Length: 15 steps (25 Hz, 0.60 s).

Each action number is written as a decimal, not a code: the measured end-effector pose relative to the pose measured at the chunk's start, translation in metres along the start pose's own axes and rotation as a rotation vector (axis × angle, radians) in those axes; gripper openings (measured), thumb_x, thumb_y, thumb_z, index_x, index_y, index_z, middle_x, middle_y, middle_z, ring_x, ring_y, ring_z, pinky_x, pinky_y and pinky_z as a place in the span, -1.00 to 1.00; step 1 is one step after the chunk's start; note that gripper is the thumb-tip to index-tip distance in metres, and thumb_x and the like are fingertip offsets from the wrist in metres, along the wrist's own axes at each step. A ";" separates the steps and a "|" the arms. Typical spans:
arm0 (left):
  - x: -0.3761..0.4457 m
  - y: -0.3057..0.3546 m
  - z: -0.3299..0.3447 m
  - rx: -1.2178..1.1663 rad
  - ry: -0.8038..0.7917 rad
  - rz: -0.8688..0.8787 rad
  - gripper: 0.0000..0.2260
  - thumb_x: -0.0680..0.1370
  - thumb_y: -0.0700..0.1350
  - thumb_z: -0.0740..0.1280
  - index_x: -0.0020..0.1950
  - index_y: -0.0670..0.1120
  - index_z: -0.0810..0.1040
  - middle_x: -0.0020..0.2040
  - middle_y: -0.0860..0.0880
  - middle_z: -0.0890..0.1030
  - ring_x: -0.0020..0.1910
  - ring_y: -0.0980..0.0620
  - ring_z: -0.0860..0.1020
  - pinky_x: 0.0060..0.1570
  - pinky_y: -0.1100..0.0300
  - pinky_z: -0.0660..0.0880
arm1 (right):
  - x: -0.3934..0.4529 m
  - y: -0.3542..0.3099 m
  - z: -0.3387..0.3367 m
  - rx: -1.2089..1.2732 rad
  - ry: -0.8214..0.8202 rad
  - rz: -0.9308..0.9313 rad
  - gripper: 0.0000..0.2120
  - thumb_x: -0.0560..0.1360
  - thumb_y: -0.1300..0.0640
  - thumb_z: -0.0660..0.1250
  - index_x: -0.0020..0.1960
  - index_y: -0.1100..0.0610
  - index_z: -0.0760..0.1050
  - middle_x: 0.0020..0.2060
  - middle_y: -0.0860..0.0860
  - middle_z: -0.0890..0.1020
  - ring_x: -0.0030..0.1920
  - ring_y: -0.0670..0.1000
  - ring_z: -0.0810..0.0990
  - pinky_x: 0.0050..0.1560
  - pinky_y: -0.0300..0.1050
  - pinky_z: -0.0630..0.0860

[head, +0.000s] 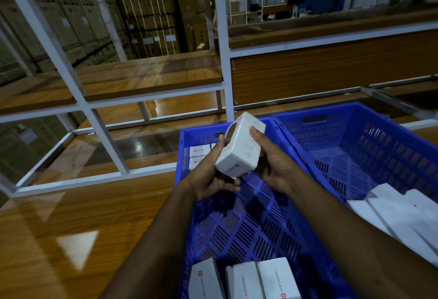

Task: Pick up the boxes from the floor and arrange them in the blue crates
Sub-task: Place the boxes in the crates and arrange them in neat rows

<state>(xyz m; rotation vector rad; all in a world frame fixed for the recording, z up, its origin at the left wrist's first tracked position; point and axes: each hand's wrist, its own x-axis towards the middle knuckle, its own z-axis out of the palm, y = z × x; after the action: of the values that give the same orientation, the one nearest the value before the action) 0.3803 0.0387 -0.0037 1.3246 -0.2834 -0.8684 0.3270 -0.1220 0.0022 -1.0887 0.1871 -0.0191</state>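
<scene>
Both hands hold one small white box point(240, 147) tilted above the left blue crate point(183, 154). My left hand point(211, 175) grips its left side and bottom corner. On the box's right side my right hand point(272, 163) has its thumb on top. Inside that crate, white boxes point(199, 155) stand at the far left end and three more white boxes point(248, 279) line the near end. The right blue crate point(393, 125) sits beside it, touching, with flat white boxes point(398, 215) leaning at its near right side.
The crates rest on a glossy wooden floor point(71, 223). A white metal shelving frame point(221, 61) with wooden shelves stands just behind them. Stacked brown cartons point(147, 26) fill the space beyond the shelving.
</scene>
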 end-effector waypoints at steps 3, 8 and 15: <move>0.001 0.001 -0.002 -0.040 0.021 0.014 -0.30 0.54 0.43 0.01 0.31 -0.06 0.58 -0.04 -0.19 0.65 -0.25 -0.06 0.61 -0.26 0.05 0.67 | 0.002 0.000 0.001 0.031 0.045 -0.055 -0.53 0.50 -0.03 0.40 0.35 0.10 0.47 0.07 0.12 0.69 0.05 0.09 0.66 0.06 0.11 0.59; 0.002 0.008 -0.011 -0.151 0.149 0.149 -0.31 0.43 0.41 0.20 0.31 -0.09 0.54 -0.11 -0.08 0.63 -0.20 0.04 0.60 -0.22 0.15 0.64 | 0.010 0.000 -0.004 0.054 0.190 -0.051 -0.65 0.49 -0.01 0.43 0.20 0.14 0.54 0.06 0.10 0.66 0.09 0.08 0.63 0.00 -0.02 0.60; 0.005 0.006 -0.008 -0.058 0.317 0.352 -0.88 0.60 -0.08 0.37 0.10 -0.05 0.64 -0.18 0.09 0.68 -0.16 0.17 0.60 -0.05 0.24 0.57 | 0.007 0.005 -0.006 0.112 0.033 0.245 -0.37 0.52 -0.32 0.14 0.26 0.16 0.57 -0.03 0.21 0.65 -0.12 0.12 0.63 -0.17 -0.04 0.61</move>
<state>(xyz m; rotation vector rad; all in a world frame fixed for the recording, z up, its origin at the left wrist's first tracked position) 0.3913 0.0411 -0.0021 1.2869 -0.2301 -0.3619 0.3326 -0.1258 -0.0059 -0.9489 0.3446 0.1702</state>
